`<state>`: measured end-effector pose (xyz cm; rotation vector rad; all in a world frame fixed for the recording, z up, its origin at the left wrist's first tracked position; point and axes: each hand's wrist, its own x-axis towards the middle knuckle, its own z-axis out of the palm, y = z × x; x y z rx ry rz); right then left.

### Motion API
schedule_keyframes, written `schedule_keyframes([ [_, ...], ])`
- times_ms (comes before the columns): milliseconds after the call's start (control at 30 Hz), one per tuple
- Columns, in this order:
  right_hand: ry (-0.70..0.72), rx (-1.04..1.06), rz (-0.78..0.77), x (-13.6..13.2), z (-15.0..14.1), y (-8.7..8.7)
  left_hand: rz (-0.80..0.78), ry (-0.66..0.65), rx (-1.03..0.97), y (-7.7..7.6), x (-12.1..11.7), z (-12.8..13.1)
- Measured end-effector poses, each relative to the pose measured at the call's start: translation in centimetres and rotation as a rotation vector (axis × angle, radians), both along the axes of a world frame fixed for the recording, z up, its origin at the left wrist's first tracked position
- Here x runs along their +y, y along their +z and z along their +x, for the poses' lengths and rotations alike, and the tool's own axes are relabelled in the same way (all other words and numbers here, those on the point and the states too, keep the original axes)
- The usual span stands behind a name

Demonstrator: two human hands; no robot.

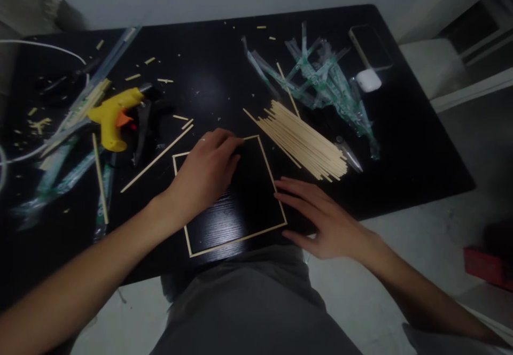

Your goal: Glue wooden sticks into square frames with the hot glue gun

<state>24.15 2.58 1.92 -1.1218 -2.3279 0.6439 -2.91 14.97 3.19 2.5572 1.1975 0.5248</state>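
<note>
A four-sided frame of thin wooden sticks (238,239) lies flat on the black table in front of me. My left hand (210,165) is over its far left part, fingers bent together at the far stick and hiding some of it. Along the right side of the frame rests my right hand (316,213), its fingers spread and the fingertips touching the stick. A loose stick (156,158) lies left of the frame. To the right is a pile of wooden sticks (304,141), with scissors (348,153) partly beside it.
A yellow glue gun (116,114) lies at the left, near a white cable (48,45) and plastic wrappers (60,184). More crumpled wrappers (320,74), a phone (371,47) and a white earbud case (368,80) sit at the back right. Short stick offcuts (132,77) are scattered about.
</note>
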Motion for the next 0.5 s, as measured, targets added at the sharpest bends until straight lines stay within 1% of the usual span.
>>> schedule_keyframes([
  [100,-0.027,0.015,-0.011,-0.5,0.0,-0.3,0.038,-0.029,-0.012,-0.9,1.4,1.2],
  [200,-0.033,0.020,0.006,-0.5,0.0,-0.4,0.067,-0.045,-0.017,-1.5,2.1,1.8],
  [333,-0.036,0.012,0.023,-0.4,0.0,-0.6,0.105,-0.043,0.035,-1.8,2.1,2.1],
  [500,-0.033,0.011,0.032,-0.3,0.0,-0.7,0.130,-0.048,0.061,-1.8,1.9,2.2],
])
